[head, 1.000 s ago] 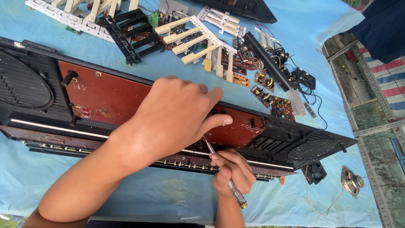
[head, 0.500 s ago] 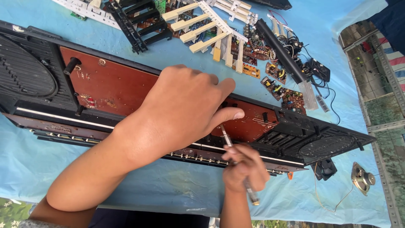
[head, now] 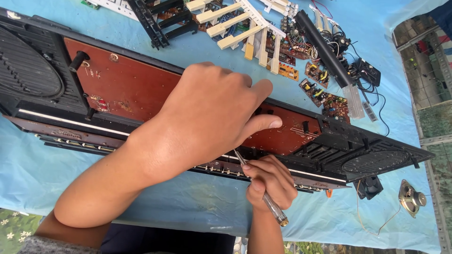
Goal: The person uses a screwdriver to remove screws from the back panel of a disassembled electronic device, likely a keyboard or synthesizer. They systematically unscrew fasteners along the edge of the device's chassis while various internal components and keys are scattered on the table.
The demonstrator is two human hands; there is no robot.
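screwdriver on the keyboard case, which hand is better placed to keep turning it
Right. The right hand already grips the screwdriver, its tip at the front edge of the keyboard case. The left hand lies flat on the case, probably steadying it.

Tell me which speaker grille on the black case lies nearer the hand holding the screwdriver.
The right-end grille: it sits just beyond the right hand; the other grille is at the far left end.

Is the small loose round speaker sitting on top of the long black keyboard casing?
No, the loose speaker lies on the blue cloth, apart from the casing.
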